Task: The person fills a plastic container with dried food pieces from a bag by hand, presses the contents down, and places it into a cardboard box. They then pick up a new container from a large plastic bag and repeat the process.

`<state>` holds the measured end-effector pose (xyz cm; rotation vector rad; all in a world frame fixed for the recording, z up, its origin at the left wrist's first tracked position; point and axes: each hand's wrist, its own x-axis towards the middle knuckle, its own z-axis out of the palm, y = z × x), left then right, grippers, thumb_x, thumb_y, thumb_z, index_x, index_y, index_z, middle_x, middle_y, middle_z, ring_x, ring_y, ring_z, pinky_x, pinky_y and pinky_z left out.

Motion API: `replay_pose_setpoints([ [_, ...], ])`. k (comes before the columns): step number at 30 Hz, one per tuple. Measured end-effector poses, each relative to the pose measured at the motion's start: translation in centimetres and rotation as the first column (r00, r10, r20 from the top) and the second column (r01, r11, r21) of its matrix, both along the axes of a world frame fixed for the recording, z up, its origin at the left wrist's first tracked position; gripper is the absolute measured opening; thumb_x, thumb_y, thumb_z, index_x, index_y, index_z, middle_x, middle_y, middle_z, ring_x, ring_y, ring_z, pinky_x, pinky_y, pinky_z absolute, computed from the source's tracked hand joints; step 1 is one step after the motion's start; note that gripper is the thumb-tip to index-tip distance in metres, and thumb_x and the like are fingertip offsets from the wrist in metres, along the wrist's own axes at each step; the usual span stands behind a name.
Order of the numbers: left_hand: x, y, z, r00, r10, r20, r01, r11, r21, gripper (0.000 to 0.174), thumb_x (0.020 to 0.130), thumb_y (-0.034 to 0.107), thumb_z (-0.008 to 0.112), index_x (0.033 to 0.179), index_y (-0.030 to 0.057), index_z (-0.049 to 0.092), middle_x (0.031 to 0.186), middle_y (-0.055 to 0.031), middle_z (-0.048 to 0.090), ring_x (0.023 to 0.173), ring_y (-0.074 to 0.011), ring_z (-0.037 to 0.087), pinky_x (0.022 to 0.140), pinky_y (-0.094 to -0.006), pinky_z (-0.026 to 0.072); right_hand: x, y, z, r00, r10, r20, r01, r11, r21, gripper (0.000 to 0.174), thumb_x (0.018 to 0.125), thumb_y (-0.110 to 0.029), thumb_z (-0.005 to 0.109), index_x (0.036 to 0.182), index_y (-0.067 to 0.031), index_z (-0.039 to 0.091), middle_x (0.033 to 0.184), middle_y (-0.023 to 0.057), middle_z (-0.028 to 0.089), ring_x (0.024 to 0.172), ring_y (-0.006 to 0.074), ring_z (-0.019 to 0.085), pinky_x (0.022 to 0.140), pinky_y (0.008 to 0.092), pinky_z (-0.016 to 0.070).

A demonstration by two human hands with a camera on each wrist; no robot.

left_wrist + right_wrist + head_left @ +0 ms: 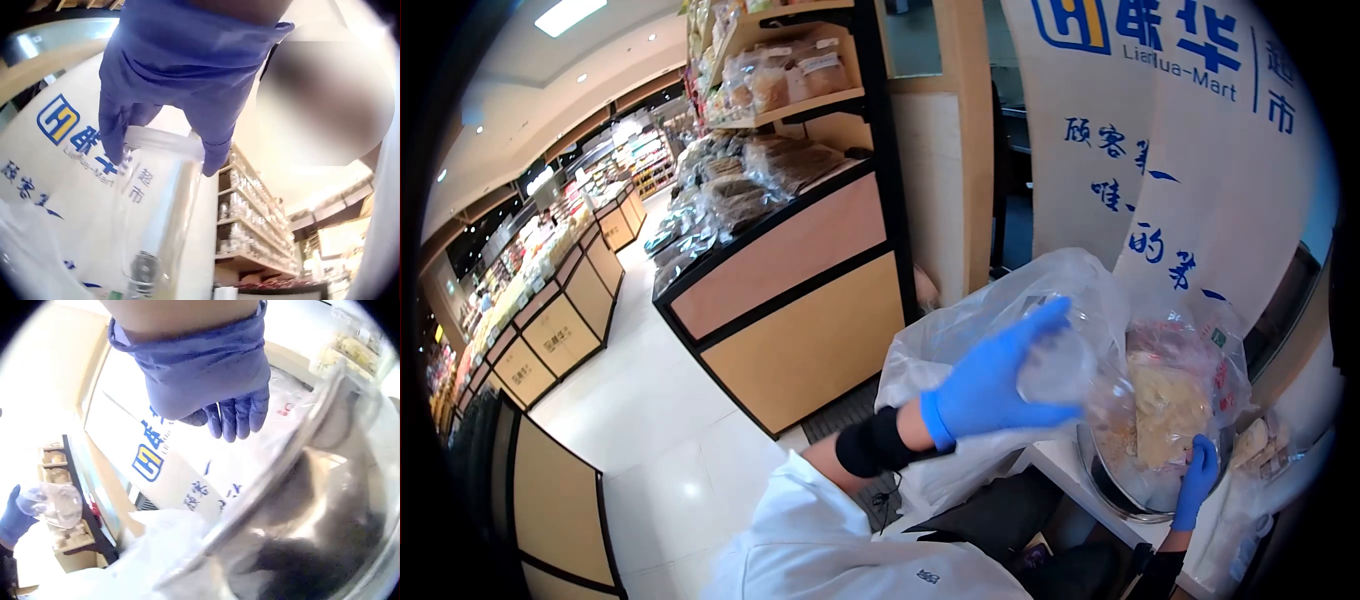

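Note:
My gloved left hand (1000,385) grips a clear plastic jar (1055,370) in front of a large translucent bag. In the left wrist view, the fingers and thumb span the rim of the jar (159,212), which hangs below them. The jar looks see-through, with nothing visible inside. My gloved right hand (1197,482) is at the near right side of a clear bag of pale food (1170,405), which sits in a round metal basin (1105,475). In the right wrist view, the fingers (244,415) reach loosely downward beside the basin's shiny wall (300,519).
A white curtain with blue lettering (1090,150) hangs behind the basin. The large translucent bag (920,365) spreads to its left. Clear packs (1260,445) lie on its right. A display stand with bagged goods (800,290) and a tiled aisle (640,430) are on the left.

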<state>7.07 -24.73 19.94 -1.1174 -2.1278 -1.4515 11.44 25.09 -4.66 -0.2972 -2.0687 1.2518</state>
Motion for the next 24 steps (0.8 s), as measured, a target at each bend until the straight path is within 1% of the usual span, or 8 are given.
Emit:
replay_pose_setpoints([
  [5, 4.1, 5.2, -2.8, 0.987, -0.145, -0.069, 0.144, 0.989, -0.024, 0.086, 0.077, 0.03, 0.079, 0.148, 0.0105, 0.034, 0.135, -0.018, 0.046, 0.118, -0.0327, 0.053, 0.097, -0.0407, 0.0446, 4.2, -12.5, 11.3, 0.918, 0.393, -0.06, -0.372, 0.798, -0.474, 0.036, 0.097, -0.018, 0.052, 0.129, -0.0028, 0.053, 0.109, 0.0046, 0.062, 0.099, 0.0147, 0.06, 0.083, 0.0271, 0.05],
  [7, 4.4, 7.8, -4.3, 0.96, -0.276, 0.039, 0.278, 0.959, -0.051, 0.076, 0.083, 0.03, 0.071, 0.148, 0.0124, 0.035, 0.136, -0.0218, 0.04, 0.12, -0.0387, 0.05, 0.098, -0.0438, 0.044, 5.4, -15.6, 13.9, 0.825, 0.536, -0.18, -0.495, 0.531, -0.688, 0.046, 0.103, -0.037, 0.038, 0.137, -0.0089, 0.047, 0.121, 0.0077, 0.057, 0.105, 0.0204, 0.058, 0.087, 0.0324, 0.0498],
  [10, 4.1, 10.7, -6.6, 0.98, -0.192, -0.054, 0.184, 0.976, -0.118, 0.071, 0.087, 0.034, 0.067, 0.147, 0.011, 0.036, 0.131, -0.0231, 0.044, 0.114, -0.0401, 0.052, 0.095, -0.0437, 0.0463, 4.7, -14.4, 9.5, 0.9, 0.436, -0.025, -0.429, 0.871, -0.241, 0.051, 0.101, -0.046, 0.04, 0.138, -0.0107, 0.045, 0.122, 0.0096, 0.056, 0.103, 0.0211, 0.059, 0.086, 0.0324, 0.0512],
  [14, 2.9, 13.6, -9.6, 0.996, -0.058, -0.062, 0.045, 0.981, -0.189, 0.066, 0.089, 0.037, 0.063, 0.143, 0.0086, 0.038, 0.125, -0.0246, 0.047, 0.104, -0.041, 0.057, 0.088, -0.0424, 0.0496, 5.0, -13.1, 9.1, 0.844, 0.535, -0.038, -0.391, 0.564, -0.727, 0.054, 0.1, -0.047, 0.041, 0.137, -0.0082, 0.045, 0.127, 0.0101, 0.053, 0.108, 0.0209, 0.056, 0.089, 0.0331, 0.0496],
  [17, 0.9, 15.2, -12.4, 0.99, 0.017, -0.141, -0.023, 0.999, -0.044, 0.059, 0.092, 0.037, 0.059, 0.138, 0.0057, 0.041, 0.115, -0.0253, 0.053, 0.093, -0.0383, 0.061, 0.08, -0.0413, 0.0507, 5.7, -14.5, 10.4, 0.953, 0.303, -0.03, -0.27, 0.795, -0.543, 0.053, 0.098, -0.042, 0.045, 0.135, -0.0035, 0.045, 0.131, 0.0113, 0.05, 0.112, 0.0215, 0.054, 0.096, 0.0361, 0.0446],
  [19, 0.2, 15.1, -12.1, 0.978, -0.058, 0.199, 0.045, 0.997, 0.07, 0.051, 0.096, 0.035, 0.054, 0.134, 0.0033, 0.043, 0.107, -0.0247, 0.056, 0.085, -0.0351, 0.062, 0.079, -0.041, 0.0501, 5.6, -14.2, 10.2, 0.939, 0.157, -0.305, -0.061, 0.952, 0.301, 0.053, 0.095, -0.037, 0.051, 0.135, -0.0025, 0.044, 0.131, 0.0117, 0.049, 0.109, 0.0205, 0.056, 0.082, 0.0327, 0.0513],
  [23, 0.6, 14.0, -9.6, 0.844, -0.11, 0.525, 0.085, 0.994, 0.071, 0.048, 0.097, 0.031, 0.053, 0.134, 0.0026, 0.043, 0.105, -0.0236, 0.059, 0.082, -0.031, 0.062, 0.078, -0.0396, 0.0498, 6.1, -15.8, 13.1, 0.908, 0.277, -0.313, -0.138, 0.906, 0.4, 0.053, 0.093, -0.03, 0.055, 0.138, -0.0048, 0.042, 0.129, 0.0123, 0.05, 0.108, 0.0208, 0.057, 0.075, 0.0275, 0.0524],
  [24, 0.9, 14.2, -9.6, 0.906, -0.063, 0.419, 0.017, 0.993, 0.113, 0.047, 0.097, 0.03, 0.054, 0.134, 0.0026, 0.043, 0.106, -0.0228, 0.059, 0.083, -0.0295, 0.062, 0.079, -0.0383, 0.0496, 5.6, -15.1, 12.8, 0.947, 0.281, -0.154, -0.282, 0.959, 0.015, 0.052, 0.093, -0.027, 0.054, 0.138, -0.0046, 0.041, 0.13, 0.0121, 0.049, 0.111, 0.0214, 0.056, 0.079, 0.0288, 0.0522],
])
